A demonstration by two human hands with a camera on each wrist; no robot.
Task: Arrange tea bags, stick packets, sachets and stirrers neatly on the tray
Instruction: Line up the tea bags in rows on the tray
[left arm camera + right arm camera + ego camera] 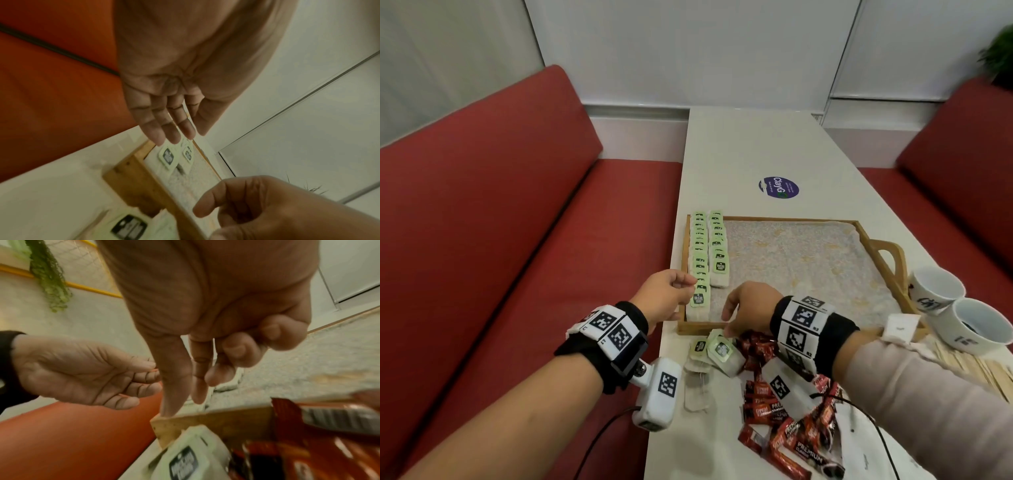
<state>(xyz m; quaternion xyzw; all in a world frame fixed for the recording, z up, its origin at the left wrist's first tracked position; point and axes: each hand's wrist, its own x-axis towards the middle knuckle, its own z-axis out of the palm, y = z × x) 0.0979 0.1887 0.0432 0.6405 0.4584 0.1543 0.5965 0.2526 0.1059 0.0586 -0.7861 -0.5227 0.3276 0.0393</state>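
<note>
Our left hand and right hand hover relaxed and empty by the tray. Loose tea bags lie on the counter: light, soft, easily torn, so we pinch the paper tags.

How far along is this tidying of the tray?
Early on. Done: two rows of green-tagged tea bags line the left side of the wooden tray. In hand: nothing; the left hand hovers open by the rows, and the right hand reaches toward the loose tea bags in front of the tray. Left: those bags, the red stick packets and the wooden stirrers.
</note>
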